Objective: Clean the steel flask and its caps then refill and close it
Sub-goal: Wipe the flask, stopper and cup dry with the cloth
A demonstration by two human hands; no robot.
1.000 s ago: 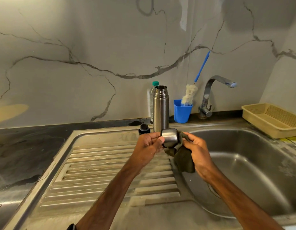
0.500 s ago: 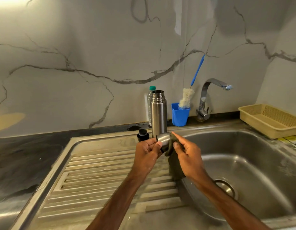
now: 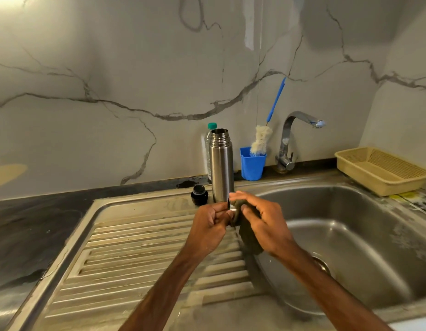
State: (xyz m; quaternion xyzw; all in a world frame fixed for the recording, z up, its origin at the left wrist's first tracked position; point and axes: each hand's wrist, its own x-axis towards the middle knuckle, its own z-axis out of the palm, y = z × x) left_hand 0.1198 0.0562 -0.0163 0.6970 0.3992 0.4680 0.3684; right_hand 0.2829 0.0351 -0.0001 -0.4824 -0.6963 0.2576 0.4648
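Here, the steel cap (image 3: 232, 207) is pinched by the left hand (image 3: 210, 223) over the drainboard (image 3: 147, 247); judged light, rigid and slippery, it is best held by its rim. A dark cloth (image 3: 248, 238) is gripped against it by the right hand (image 3: 262, 218), with the open flask (image 3: 222, 168) upright behind.

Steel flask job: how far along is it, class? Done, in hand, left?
Done: the steel flask stands uncapped, its black stopper off beside it. In hand: the left hand holds the steel cap while the right hand presses a dark cloth on it. Left: refilling and closing; whether flask and stopper are washed cannot be told.
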